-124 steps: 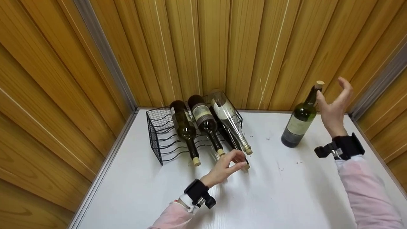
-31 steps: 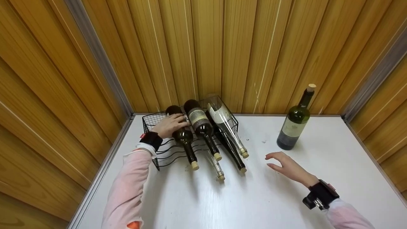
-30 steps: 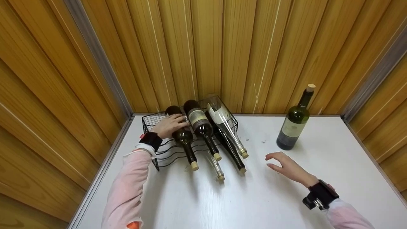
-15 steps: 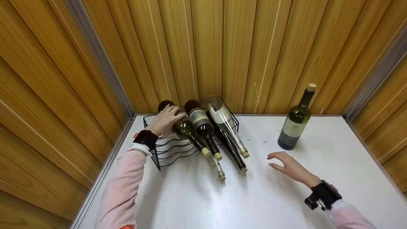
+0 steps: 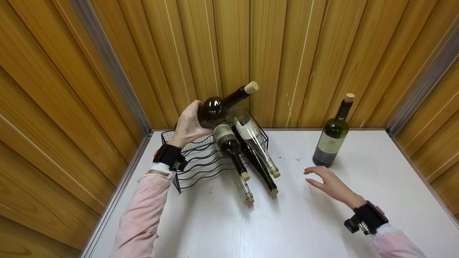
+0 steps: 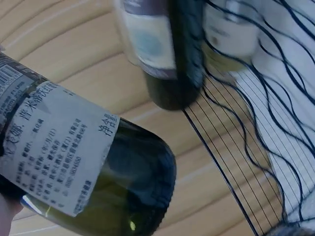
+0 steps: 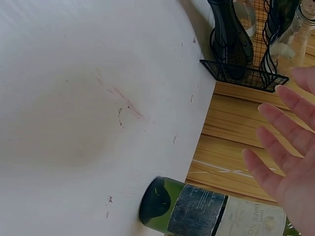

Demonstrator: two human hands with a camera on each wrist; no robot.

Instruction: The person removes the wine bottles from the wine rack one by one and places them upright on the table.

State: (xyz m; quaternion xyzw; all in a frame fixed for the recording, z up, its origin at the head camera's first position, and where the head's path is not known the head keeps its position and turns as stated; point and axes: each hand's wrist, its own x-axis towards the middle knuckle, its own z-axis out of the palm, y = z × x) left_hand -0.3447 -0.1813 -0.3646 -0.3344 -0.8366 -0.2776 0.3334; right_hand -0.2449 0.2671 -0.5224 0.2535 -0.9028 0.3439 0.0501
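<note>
My left hand (image 5: 188, 123) grips a dark corked wine bottle (image 5: 212, 111) by its body, above the black wire rack (image 5: 175, 183). Its neck points up and to the right. In the left wrist view the held bottle's rounded base (image 6: 142, 182) and printed white back label (image 6: 64, 142) show close up; little of the hand is visible. My right hand (image 5: 331, 184) hovers over the table, thumb and fingers apart, holding nothing. Behind it stands an upright green wine bottle (image 5: 331, 143) with a cork. In the right wrist view, spread fingers (image 7: 290, 135) appear above that bottle (image 7: 197, 209).
On the rack's upper level lie a dark bottle (image 5: 229, 146) with a pale label and a clear bottle (image 5: 252, 134). Below them, another dark bottle (image 5: 263, 173) and a clear bottle neck (image 5: 246, 191) stick out. Wooden panels (image 5: 272, 53) enclose the white table (image 5: 229, 233).
The left hand has moved from near the lower bottles to the leftmost bottle, then lifted it and swung its neck upward. The right hand has come down from beside the standing bottle.
</note>
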